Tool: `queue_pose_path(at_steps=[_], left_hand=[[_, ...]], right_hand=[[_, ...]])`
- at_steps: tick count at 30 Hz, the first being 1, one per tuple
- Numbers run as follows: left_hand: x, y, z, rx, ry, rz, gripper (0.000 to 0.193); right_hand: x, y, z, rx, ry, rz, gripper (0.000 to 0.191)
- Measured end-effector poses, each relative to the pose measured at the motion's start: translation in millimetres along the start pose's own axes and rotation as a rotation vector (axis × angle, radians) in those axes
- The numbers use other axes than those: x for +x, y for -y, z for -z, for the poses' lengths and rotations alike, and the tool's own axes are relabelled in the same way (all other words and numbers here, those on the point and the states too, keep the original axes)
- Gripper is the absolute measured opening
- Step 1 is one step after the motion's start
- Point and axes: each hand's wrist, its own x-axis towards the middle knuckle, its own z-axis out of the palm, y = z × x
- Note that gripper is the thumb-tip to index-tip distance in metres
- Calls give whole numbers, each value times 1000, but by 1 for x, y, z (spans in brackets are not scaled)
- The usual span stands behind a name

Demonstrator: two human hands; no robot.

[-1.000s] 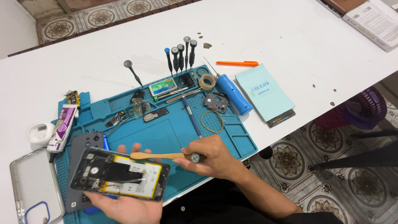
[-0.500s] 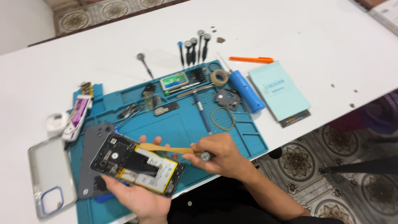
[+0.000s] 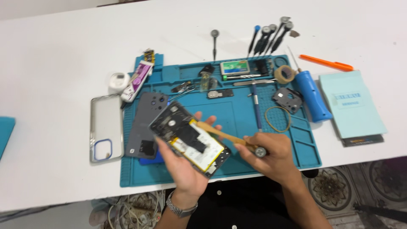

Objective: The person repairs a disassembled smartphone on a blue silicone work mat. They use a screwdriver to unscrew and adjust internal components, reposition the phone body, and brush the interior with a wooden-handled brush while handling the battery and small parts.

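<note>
My left hand holds an opened phone from below, its black and yellow insides facing up, over the near edge of a teal work mat. My right hand grips a thin wooden-coloured pry stick with a metal end. The stick's tip rests on the phone's upper right edge. A watch sits on my left wrist.
A grey back cover and a clear phone case lie left of the phone. On the mat are tweezers, a rubber band, a tape roll and small parts. Screwdrivers, a blue tool, an orange pen and a light blue booklet lie to the right.
The view has shifted, so the mat sits more centred. My left hand has tilted the phone to a steeper diagonal while my right hand keeps the stick against it.
</note>
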Motion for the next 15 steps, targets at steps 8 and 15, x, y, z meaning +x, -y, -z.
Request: queue_pose_path(at_steps=[8,15], left_hand=[[-12,5,2,7,274,-61,100],[-13,-36,-22,850,577,-153,53]], right_hand=[[-16,-4,-3,77,-291,-74,13],[-31,-20,-4,180,-519,-118,17]])
